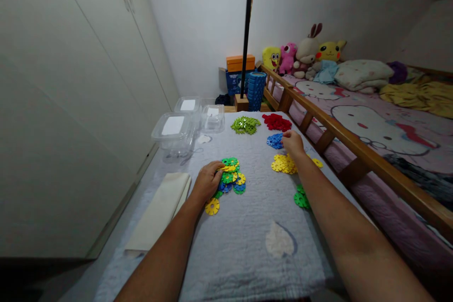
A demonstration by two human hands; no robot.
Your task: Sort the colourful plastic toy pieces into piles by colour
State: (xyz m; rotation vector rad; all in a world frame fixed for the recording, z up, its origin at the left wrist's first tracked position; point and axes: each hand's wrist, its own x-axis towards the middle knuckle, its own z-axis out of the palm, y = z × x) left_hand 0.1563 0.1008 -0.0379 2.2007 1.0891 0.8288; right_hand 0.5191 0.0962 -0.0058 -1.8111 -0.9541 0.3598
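My left hand (208,181) rests on the left edge of a mixed pile of notched plastic discs (227,178) in green, yellow and blue. Its fingers lie stretched over the discs, and a yellow disc (212,206) is below them. Over at the right, my right hand (293,141) has its fingertips pinched together at the edge of a pile of blue discs (274,140); whatever is between them is too small to make out. Under that forearm lie yellow discs (282,163) and green discs (300,197), both partly hidden.
Light green pieces (245,125) and red pieces (276,122) lie in heaps at the table's far end. Clear plastic boxes (173,134) stand back left, near a folded cream cloth (159,214). A wooden bed rail (329,139) runs along the right, and a black pole (247,33) rises behind.
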